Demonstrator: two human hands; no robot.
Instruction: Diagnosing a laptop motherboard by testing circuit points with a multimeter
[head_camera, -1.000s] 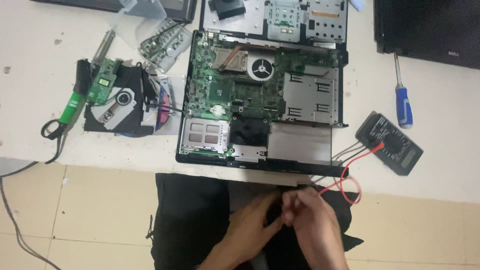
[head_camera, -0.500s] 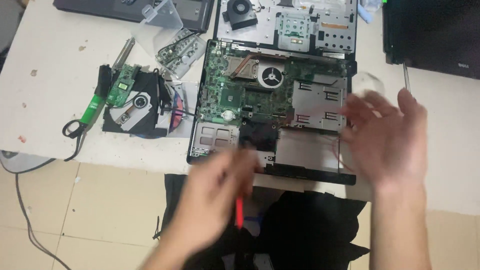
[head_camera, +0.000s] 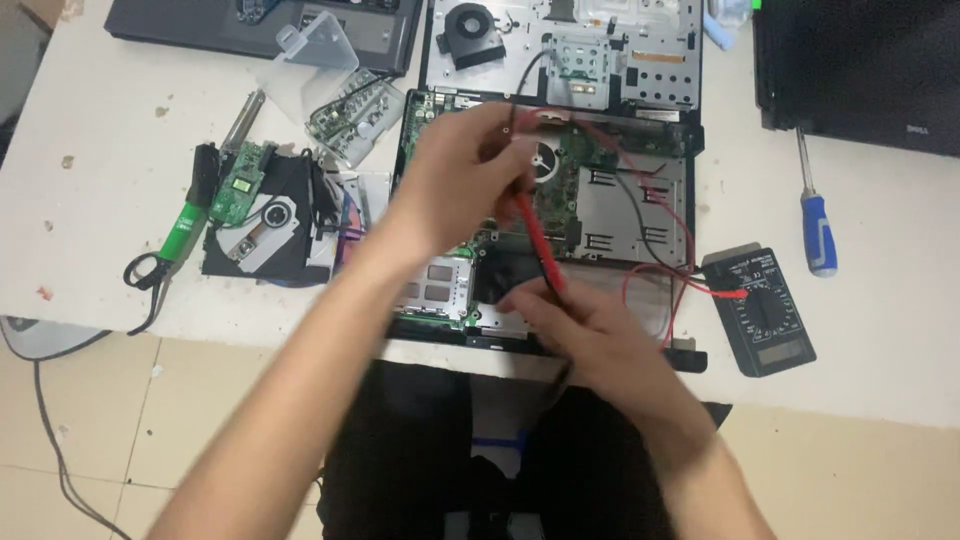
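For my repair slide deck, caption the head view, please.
Left hand and right hand hold a red probe over an opened laptop's motherboard, black multimeter alongside.

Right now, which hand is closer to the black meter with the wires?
The right hand. It sits at the laptop's front edge, just left of the meter. The left hand is farther away, up over the green board.

Left hand (head_camera: 455, 180) over opened laptop base with green circuit board (head_camera: 620, 200), pinching red probe (head_camera: 535, 235). Right hand (head_camera: 590, 330) grips probe's lower end. Black multimeter (head_camera: 765, 310) on white surface (head_camera: 120, 130), right.
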